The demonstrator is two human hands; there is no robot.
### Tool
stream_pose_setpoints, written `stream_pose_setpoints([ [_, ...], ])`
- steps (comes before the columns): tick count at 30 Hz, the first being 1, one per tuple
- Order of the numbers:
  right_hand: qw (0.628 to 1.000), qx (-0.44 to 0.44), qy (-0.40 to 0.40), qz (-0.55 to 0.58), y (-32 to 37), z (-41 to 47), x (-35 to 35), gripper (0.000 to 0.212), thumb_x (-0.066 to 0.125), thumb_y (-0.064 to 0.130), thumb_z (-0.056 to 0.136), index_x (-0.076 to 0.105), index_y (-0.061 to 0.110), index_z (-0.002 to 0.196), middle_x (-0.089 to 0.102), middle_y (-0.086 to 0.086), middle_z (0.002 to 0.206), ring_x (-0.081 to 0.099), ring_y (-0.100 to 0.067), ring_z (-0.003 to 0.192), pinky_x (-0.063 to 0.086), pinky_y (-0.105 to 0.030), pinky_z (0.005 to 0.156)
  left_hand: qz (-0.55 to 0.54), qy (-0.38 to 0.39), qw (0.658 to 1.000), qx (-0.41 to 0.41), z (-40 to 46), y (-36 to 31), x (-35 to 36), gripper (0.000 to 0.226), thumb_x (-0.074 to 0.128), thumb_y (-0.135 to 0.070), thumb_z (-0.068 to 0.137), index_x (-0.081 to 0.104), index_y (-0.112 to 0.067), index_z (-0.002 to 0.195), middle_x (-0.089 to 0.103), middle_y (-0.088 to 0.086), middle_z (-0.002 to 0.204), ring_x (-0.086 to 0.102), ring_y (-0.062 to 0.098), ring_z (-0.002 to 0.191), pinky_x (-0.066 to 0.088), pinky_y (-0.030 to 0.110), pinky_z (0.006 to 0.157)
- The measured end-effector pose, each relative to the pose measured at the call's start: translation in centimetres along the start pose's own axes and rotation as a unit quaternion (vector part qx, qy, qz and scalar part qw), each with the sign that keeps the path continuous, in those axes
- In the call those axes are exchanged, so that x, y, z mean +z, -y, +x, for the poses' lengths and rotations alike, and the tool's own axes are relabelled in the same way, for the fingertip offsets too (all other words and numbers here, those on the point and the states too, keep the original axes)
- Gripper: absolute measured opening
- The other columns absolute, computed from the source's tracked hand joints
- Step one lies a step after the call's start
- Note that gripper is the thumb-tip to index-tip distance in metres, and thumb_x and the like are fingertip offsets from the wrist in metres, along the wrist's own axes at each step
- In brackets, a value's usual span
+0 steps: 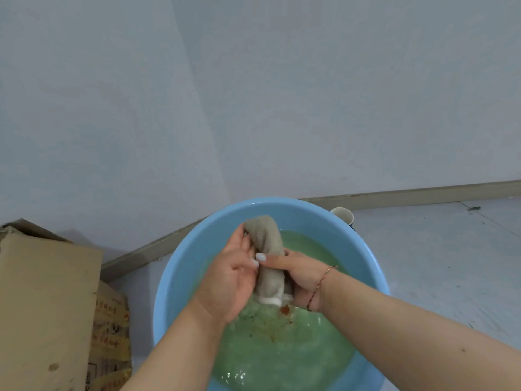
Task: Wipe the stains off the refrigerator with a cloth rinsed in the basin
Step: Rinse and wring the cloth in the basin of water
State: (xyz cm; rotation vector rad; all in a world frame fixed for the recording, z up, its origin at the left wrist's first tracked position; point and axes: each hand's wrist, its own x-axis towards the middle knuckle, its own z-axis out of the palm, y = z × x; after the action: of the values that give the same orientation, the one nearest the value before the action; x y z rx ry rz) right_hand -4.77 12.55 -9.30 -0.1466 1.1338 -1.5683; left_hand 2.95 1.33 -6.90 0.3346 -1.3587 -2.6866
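So both hands are over the round light-blue plastic basin, which sits on the pale floor and is full of cloudy green water with some brownish-orange bits floating near the middle. The grey-beige terry cloth is rolled up into a thick twist and held above the water, upper end sticking up toward the far rim, lower whitish end hanging just at the surface. The left hand is on the left side of the roll, fingers curled round it near the middle. The right hand, thin bracelet on the wrist, wraps the lower part from the right, thumb laid across the front, so its fingers are clamped on the cloth too. A brown cardboard box stands left of the basin, and a small pale cup peeks out behind the far rim by the wall.
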Motion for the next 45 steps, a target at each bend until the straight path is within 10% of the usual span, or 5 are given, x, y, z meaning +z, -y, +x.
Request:
stream_pose_setpoints([
  [6,0.99,0.125,0.06,0.001,3.1,-1.3,-1.7,0.032,0.076,0.005,0.051,0.058,0.008,0.078,0.054,-0.007,0.057,0.049,-0.017,0.046,0.043,-0.021,0.046,0.731,-0.03,0.641,0.233,-0.4,-1.2,-3.8,0.099,0.068,-0.006,0.065,0.024,-0.048,0.143,0.034,-0.015,0.128,0.038,0.01,0.12,0.029,0.02,0.102],
  [17,0.762,0.096,0.018,-0.641,2.5,-1.7,0.1,0.041,0.08,0.032,0.068,0.059,0.011,0.096,0.071,-0.009,0.083,0.061,-0.015,0.064,0.049,-0.026,0.058,0.852,0.006,0.513,0.102,-0.2,0.6,-1.9,0.022,0.055,-0.015,0.073,0.05,-0.025,0.091,0.052,-0.007,0.083,0.057,0.022,0.078,0.044,0.034,0.055],
  [34,0.346,-0.492,-0.102,-0.792,-0.5,1.9,-4.8,0.012,0.056,0.015,0.075,0.053,0.019,0.086,0.054,0.003,0.07,0.051,-0.019,0.06,0.041,-0.029,0.052,0.048,-0.005,0.903,-0.428,0.0,1.8,-1.1,0.021,0.054,0.003,0.067,0.044,-0.014,0.06,0.034,-0.002,0.043,0.028,0.004,0.023,0.016,0.006,0.027],
  [39,0.461,-0.405,-0.155,-0.774,-0.7,1.5,-4.6,0.029,0.048,0.039,0.072,0.047,0.024,0.097,0.056,0.002,0.071,0.057,-0.022,0.055,0.037,-0.024,0.043,-0.075,-0.007,0.901,-0.427,0.7,0.0,-2.3,0.035,0.067,-0.025,0.068,0.059,0.007,0.079,0.043,0.006,0.05,0.032,0.006,0.022,0.019,0.009,0.024],
  [45,0.936,-0.062,-0.126,-0.322,0.4,0.1,-1.4,0.022,0.07,0.035,0.082,0.054,0.021,0.083,0.055,0.004,0.06,0.053,-0.01,0.045,0.042,-0.026,0.045,0.225,-0.177,0.94,-0.188,1.6,-3.0,-3.1,0.053,0.061,-0.056,0.063,0.063,-0.005,0.077,0.055,0.008,0.061,0.048,0.014,0.04,0.038,0.019,0.038],
])
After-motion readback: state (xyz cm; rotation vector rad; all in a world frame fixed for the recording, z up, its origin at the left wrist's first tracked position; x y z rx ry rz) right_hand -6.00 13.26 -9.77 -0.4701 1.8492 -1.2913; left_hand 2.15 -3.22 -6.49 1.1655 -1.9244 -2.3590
